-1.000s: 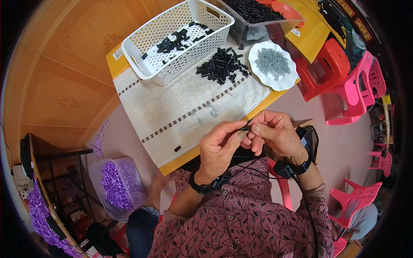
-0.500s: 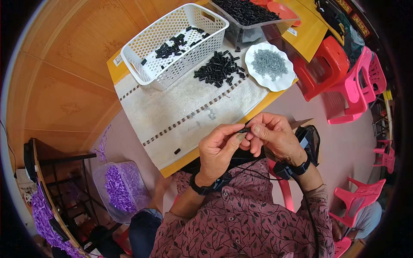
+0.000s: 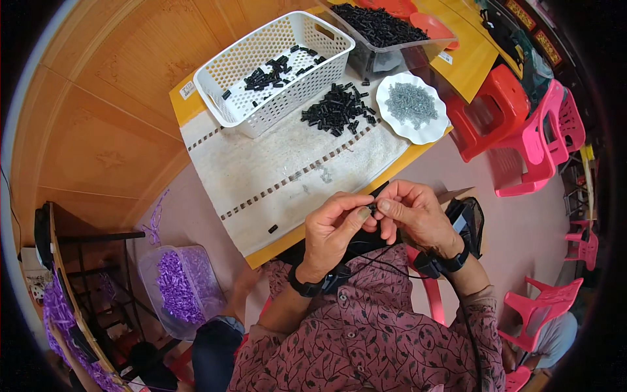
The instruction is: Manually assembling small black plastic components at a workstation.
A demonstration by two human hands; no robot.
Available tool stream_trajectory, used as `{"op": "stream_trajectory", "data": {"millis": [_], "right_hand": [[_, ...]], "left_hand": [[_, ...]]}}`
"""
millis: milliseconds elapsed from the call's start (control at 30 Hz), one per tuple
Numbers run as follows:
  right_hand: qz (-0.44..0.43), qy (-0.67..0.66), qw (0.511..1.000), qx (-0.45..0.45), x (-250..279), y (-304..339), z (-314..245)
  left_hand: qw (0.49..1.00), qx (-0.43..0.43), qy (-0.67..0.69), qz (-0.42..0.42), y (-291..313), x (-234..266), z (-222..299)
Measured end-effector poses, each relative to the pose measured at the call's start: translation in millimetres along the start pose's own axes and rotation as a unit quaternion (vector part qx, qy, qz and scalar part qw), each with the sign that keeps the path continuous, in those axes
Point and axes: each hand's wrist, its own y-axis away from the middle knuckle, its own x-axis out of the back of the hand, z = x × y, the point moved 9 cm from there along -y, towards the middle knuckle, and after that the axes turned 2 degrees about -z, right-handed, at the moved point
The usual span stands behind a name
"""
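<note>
Pinching a small black piece [image 3: 372,208] between thumb and forefinger, the left hand [image 3: 334,230] is just past the front edge of the yellow table [image 3: 282,251]. The right hand [image 3: 418,214] has its thumb and forefinger closed on the other end, so both sets of fingertips meet at that one piece. Can't tell if anything else is tucked in there, it's too small.

Compared with half a second ago, honestly not much is different. Back then the piece showed as a longer dark sliver; now just a stubby bit peeks out. The whole table sits slightly differently in view, but nothing on it has been rearranged: black pile [image 3: 336,110] between the white basket [image 3: 300,90] and the scalloped plate [image 3: 428,135] with its clear bits [image 3: 411,104], lone black piece [image 3: 273,228] near the cloth's front edge.

One new thing, far lower left: what looks like someone else's forearm [image 3: 77,366] by the purple strips [image 3: 60,307], kinda blurry though.
</note>
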Motion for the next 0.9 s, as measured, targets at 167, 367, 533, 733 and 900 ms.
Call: {"op": "stream_trajectory", "data": {"millis": [167,367,533,733,900], "right_hand": [[-0.010,0.025,1.000,0.007,-3,3,6],[-0.005,0.030,0.999,0.008,-8,5,7],[0.012,0.018,1.000,0.012,-7,8,5],[0.009,0.000,1.000,0.015,-7,11,6],[0.012,-0.015,1.000,0.012,-9,12,3]], "left_hand": [[0.999,0.030,0.034,0.013,5,4,-7],[0.998,0.037,0.039,0.022,8,6,-7],[0.999,0.021,0.035,0.025,10,4,2],[0.999,0.012,0.028,0.022,11,2,6],[0.998,0.028,0.044,0.032,12,3,4]]}}
